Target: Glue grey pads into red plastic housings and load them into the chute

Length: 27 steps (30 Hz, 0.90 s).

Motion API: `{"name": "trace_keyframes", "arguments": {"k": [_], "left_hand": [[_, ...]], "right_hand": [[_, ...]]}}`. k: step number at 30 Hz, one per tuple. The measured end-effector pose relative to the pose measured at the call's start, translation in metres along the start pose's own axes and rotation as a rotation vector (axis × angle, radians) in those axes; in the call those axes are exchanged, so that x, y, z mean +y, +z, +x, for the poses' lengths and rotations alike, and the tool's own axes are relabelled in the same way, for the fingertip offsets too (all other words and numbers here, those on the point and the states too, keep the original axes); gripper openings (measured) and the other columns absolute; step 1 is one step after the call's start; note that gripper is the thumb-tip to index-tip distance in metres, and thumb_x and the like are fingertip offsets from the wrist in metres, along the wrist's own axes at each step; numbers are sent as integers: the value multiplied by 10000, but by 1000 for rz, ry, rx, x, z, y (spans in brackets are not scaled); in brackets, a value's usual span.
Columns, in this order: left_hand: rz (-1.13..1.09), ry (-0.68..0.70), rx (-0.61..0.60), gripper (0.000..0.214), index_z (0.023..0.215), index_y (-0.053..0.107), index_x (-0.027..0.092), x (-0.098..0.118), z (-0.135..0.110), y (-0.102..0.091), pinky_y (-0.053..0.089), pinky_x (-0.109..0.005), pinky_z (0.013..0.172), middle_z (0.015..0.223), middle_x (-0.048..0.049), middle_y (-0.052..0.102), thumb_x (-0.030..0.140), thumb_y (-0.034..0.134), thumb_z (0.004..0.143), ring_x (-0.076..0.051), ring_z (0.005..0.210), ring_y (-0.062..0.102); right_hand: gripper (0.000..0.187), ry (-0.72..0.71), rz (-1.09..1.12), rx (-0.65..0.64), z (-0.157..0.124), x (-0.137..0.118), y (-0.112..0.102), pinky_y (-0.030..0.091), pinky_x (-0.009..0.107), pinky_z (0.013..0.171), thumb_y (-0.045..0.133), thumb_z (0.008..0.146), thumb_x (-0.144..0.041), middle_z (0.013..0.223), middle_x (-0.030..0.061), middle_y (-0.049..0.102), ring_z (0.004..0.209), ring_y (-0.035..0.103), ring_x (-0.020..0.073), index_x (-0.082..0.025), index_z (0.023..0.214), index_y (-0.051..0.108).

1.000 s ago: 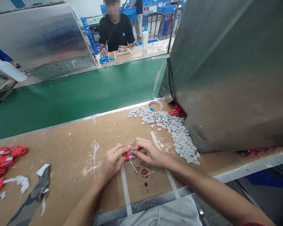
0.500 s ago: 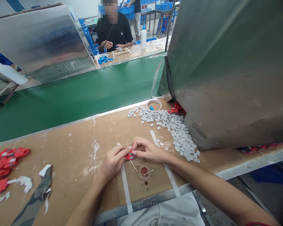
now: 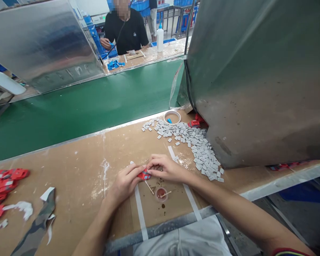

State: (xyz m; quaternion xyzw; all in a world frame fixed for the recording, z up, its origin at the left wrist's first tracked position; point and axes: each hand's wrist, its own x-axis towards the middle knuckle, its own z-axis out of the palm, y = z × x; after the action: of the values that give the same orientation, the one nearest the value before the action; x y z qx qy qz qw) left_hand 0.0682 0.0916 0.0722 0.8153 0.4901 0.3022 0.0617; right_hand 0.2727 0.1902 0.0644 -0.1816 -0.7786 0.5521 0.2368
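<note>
Over the brown work surface, my left hand [image 3: 124,180] is closed on a small red plastic part [image 3: 144,175] with grey patches. My right hand [image 3: 164,168] meets it from the other side, thumb and fingers pinched at the part's right end; whether a smaller piece is between those fingertips cannot be seen. Just below lies a swab-like stick [image 3: 149,187]. Beside it stands a small clear cup [image 3: 161,194] of reddish-brown liquid with another stick in it. Many small grey rectangular tiles [image 3: 205,156] are spread out to the right.
A tape roll [image 3: 172,117] sits behind the tiles. Red parts [image 3: 5,183] and a camouflage strip [image 3: 40,222] lie at left. Beyond runs a green conveyor belt [image 3: 96,106]; a large metal housing [image 3: 256,89] blocks the right. Across the belt sits a co-worker [image 3: 126,33].
The view has shifted slightly. My hands remain together at the red part, my right fingers a little more over its top. The co-worker's hand has lifted a blue piece.
</note>
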Motion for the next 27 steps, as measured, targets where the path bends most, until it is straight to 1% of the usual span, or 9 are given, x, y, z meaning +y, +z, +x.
{"name": "trace_keyframes", "arguments": {"k": [5, 10, 13, 15, 17, 19, 22, 24, 27], "left_hand": [[-79, -41, -61, 231, 1160, 637, 184, -3, -2, 2, 552, -234, 727, 976, -78, 708, 138, 536, 957, -153, 836, 684], [-98, -64, -113, 272, 1172, 653, 201, -4, -3, 2, 552, -246, 728, 983, -80, 706, 130, 511, 951, -162, 840, 687], [-95, -71, -58, 263, 1145, 647, 193, -3, 0, 1, 552, -247, 721, 960, -77, 701, 109, 515, 934, -163, 827, 684], [-123, -103, 13, 254, 1121, 624, 191, -2, 1, 1, 553, -251, 743, 963, -74, 692, 82, 528, 912, -163, 851, 681], [-181, -155, 95, 236, 1084, 595, 195, -1, 2, 2, 555, -259, 770, 982, -72, 681, 71, 561, 886, -165, 892, 675], [-252, -195, 165, 205, 1042, 566, 199, 1, 3, 5, 554, -265, 780, 999, -73, 672, 86, 593, 872, -166, 916, 669], [-341, -244, 203, 139, 983, 551, 197, 2, 4, 10, 546, -284, 791, 996, -76, 664, 134, 616, 878, -172, 923, 662], [-415, -297, 164, 142, 980, 567, 188, 3, 6, 11, 537, -316, 834, 1029, -95, 668, 182, 656, 869, -191, 958, 660], [-572, -394, 111, 158, 1019, 609, 169, 5, 10, 12, 515, -368, 920, 1130, -140, 672, 246, 651, 888, -227, 1049, 657]], "right_hand": [[93, -40, -142, -29, -1, 3, 1, 383, 217, 601, 631, 904, -188, 790, 20, 584, 654, 529, 112, -131, 859, 689], [139, -58, -113, -19, 0, 9, 6, 374, 233, 616, 603, 910, -175, 728, 6, 563, 653, 517, 121, -141, 778, 630], [139, -19, -24, 12, 1, 8, 6, 399, 238, 622, 604, 921, -223, 769, 16, 578, 666, 522, 121, -149, 809, 640], [133, 47, 87, 67, 1, 7, 7, 441, 242, 645, 637, 912, -285, 869, 37, 607, 720, 550, 126, -153, 919, 652], [273, 126, 251, 81, 1, 6, 10, 492, 260, 704, 689, 880, -351, 985, 62, 632, 812, 591, 140, -153, 1057, 629], [400, 181, 426, 45, 1, 6, 14, 522, 300, 806, 727, 847, -402, 1051, 78, 649, 905, 621, 157, -148, 1127, 596], [417, 208, 559, 36, 1, 5, 17, 519, 335, 891, 742, 832, -423, 1046, 76, 664, 939, 639, 164, -147, 1106, 594], [386, 197, 506, 80, 1, 3, 16, 522, 330, 870, 742, 834, -404, 1050, 76, 662, 924, 640, 166, -150, 1093, 607], [307, 140, 285, 149, 2, 0, 10, 523, 309, 801, 720, 855, -361, 1042, 73, 635, 879, 625, 164, -157, 1070, 641]]}}
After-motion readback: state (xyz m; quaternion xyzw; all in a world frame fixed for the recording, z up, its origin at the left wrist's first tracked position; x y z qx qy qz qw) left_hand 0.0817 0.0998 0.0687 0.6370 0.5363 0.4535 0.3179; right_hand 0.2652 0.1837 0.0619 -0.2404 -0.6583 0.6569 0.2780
